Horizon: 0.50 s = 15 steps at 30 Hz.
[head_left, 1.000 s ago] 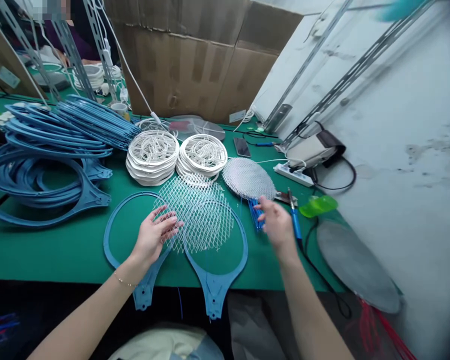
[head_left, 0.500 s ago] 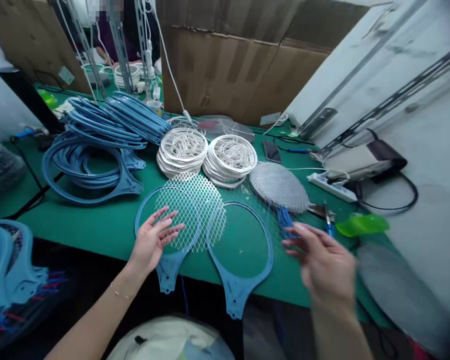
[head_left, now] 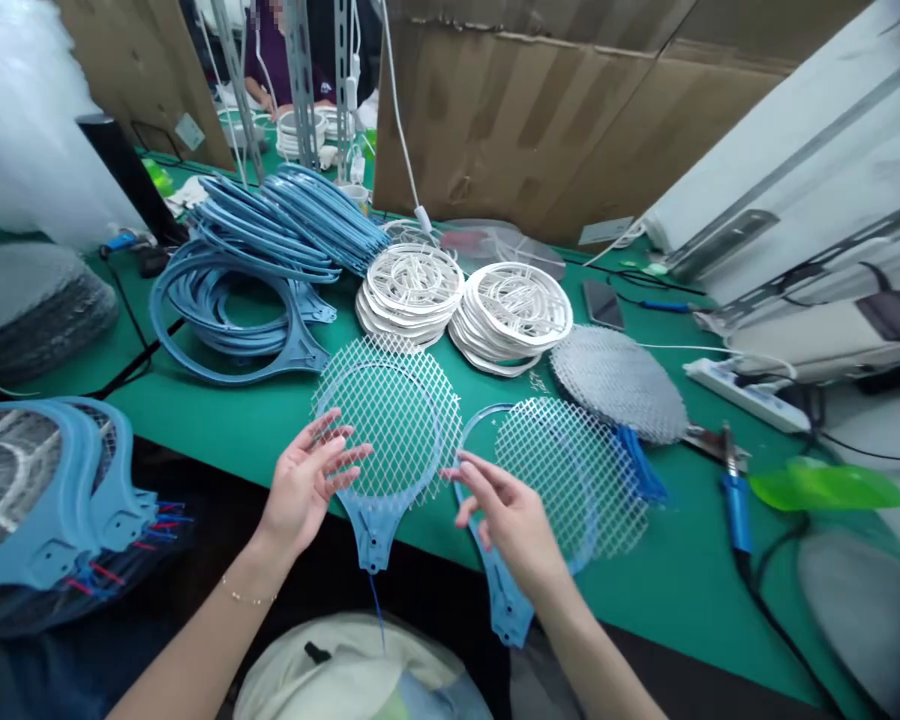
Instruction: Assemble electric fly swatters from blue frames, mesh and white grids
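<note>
In front of me lie two blue racket-shaped frames. A round wire mesh disc covers the hoop of the left frame. A second mesh disc lies off-centre over the right frame, sticking out past its right side. My left hand is open at the left rim of the left frame, fingertips over the mesh; contact cannot be made out. Between the frames is my right hand, its fingers apart and slightly bent, index fingertip by the left mesh's edge. I see nothing held in either hand.
Blue frames are piled at back left, beside two stacks of white rings. A grey mesh stack, blue wires, a blue-handled soldering iron and a power strip lie right. Assembled frames fill the left edge.
My right hand has moved left from beside the blue wires to between the frames. The left mesh now sits squarely over the left frame, and another mesh shows on the right frame. The view has shifted.
</note>
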Available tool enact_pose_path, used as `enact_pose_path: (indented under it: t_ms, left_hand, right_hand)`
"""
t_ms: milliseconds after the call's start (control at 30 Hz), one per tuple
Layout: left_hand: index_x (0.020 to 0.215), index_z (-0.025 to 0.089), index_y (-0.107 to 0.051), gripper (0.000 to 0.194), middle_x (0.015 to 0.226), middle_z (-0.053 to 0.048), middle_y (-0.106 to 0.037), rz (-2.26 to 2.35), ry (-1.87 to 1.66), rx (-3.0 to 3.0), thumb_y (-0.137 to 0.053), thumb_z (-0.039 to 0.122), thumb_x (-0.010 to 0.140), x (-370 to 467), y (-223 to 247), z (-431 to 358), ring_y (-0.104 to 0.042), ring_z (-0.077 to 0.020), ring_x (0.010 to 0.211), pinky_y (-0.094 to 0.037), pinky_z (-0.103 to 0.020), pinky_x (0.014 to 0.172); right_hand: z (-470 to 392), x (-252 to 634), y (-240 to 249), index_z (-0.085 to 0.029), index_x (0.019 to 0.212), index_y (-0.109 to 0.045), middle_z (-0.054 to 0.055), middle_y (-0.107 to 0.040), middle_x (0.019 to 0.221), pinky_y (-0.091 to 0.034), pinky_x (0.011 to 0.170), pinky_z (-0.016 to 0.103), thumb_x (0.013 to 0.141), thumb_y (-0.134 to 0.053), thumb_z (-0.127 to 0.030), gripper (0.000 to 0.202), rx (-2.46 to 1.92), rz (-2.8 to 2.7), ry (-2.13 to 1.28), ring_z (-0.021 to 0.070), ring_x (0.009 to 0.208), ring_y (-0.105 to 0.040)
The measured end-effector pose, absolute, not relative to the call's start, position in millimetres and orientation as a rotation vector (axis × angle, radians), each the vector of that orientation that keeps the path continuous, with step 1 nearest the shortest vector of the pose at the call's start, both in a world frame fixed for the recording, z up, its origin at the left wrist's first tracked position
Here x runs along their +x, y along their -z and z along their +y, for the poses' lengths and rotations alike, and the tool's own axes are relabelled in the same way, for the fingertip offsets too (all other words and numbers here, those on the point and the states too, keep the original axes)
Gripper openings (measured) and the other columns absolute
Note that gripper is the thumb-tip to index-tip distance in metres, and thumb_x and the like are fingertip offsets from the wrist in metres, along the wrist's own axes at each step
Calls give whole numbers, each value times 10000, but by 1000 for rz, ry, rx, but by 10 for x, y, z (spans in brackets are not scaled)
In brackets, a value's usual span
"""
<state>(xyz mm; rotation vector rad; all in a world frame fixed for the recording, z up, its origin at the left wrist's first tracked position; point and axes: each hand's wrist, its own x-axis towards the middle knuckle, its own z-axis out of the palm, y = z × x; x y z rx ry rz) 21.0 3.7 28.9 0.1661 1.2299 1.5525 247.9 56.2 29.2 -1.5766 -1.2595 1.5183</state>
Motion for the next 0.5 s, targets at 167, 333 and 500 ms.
enact_pose_path:
  t_ms: [167, 333, 500]
  left_hand:
    - [1398, 260, -515, 735, 1415, -112, -558, 1603, -1629, 529, -841, 208, 741, 87, -171, -159, -561, -292, 1307, -522, -352, 1011]
    - [1524, 338, -371, 1111, 1643, -84, -286, 1847, -1305, 1094, -954, 309, 579, -87, -64, -402, -216, -335, 1523, -178, -475, 1237]
    - [1509, 312, -407, 1159, 1643, -105, -283, 1783, -1208, 1048, -977, 322, 500, -97, -8, -400, -168, -359, 1532, -119, -496, 1243]
  right_hand:
    - [625, 2105, -5, -128, 864, -729, 122, -762, 855, -197, 315, 190, 578, -856, -551, 526, -1455, -979, -1736, 24, 343, -339]
    - [693, 2052, 87, -110, 840, -726, 125, -759, 805, -188, 311, 187, 526, -880, -540, 554, -1475, -984, -1719, 24, 325, -341]
    - [710, 2047, 137, -114, 841, -729, 116, -754, 781, -196, 301, 189, 513, -882, -537, 557, -1507, -984, -1715, 31, 330, -340]
